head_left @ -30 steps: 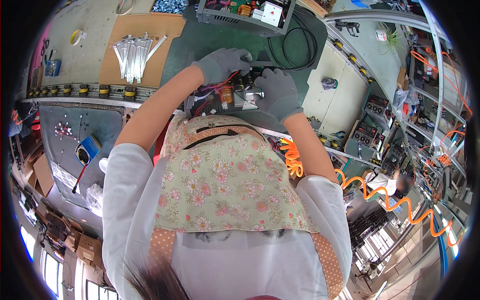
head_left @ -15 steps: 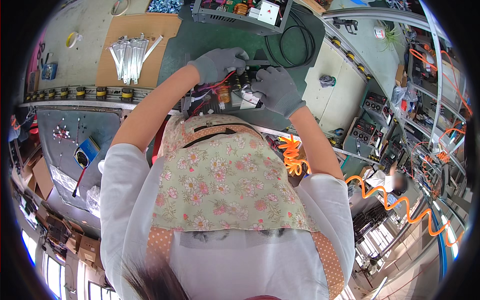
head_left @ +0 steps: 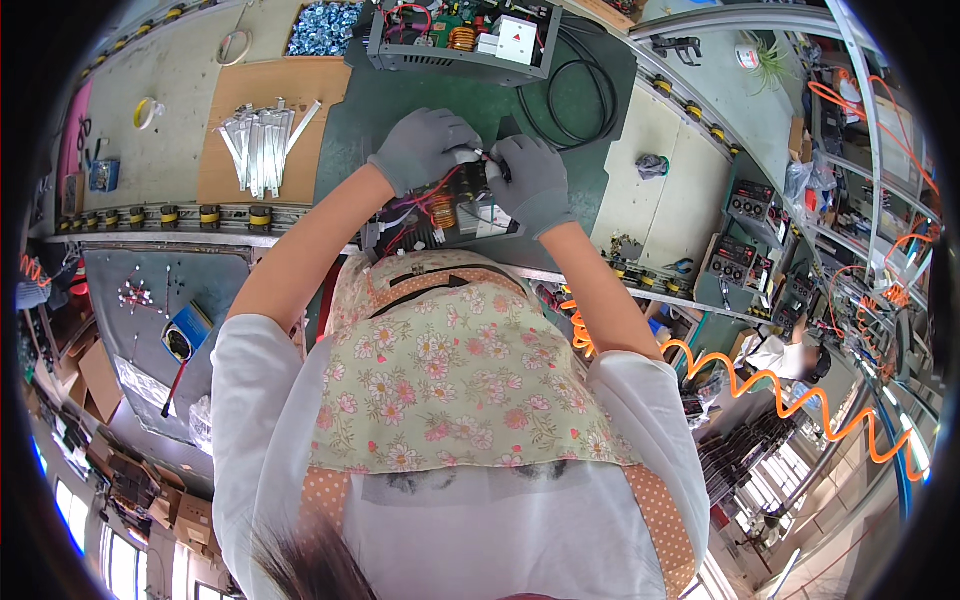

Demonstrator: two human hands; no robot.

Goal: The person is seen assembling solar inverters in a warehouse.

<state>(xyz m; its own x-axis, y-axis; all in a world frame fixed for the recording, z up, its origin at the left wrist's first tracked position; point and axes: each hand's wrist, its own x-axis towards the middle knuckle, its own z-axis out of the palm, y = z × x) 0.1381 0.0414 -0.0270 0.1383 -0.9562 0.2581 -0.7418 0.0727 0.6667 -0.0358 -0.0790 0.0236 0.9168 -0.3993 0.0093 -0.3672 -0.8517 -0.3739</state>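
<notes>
An open electronic unit [head_left: 459, 232] lies in front of my body, its copper coil [head_left: 442, 212], red wires [head_left: 405, 238] and white block [head_left: 492, 220] showing. Over its far side, my left hand [head_left: 428, 148], in a grey glove, is closed with the fingertips pinched by a small whitish piece. Close beside it, my grey-gloved right hand [head_left: 533, 182] is bent inward, fingers closed at the same spot. What exactly the fingertips grip is too small and partly hidden. Both hands cover the unit's far edge.
Beyond my hands stands a second open unit [head_left: 455, 66] on the green mat [head_left: 375, 95], beside a coiled black cable [head_left: 607, 95]. Metal strips [head_left: 262, 150] lie on cardboard at left, near a box of small metal parts [head_left: 325, 28]. An orange coiled hose [head_left: 780, 405] hangs at right.
My right hand has moved left and now almost meets my left hand. A small whitish piece now shows at the left fingertips. The whole view has shifted slightly.
</notes>
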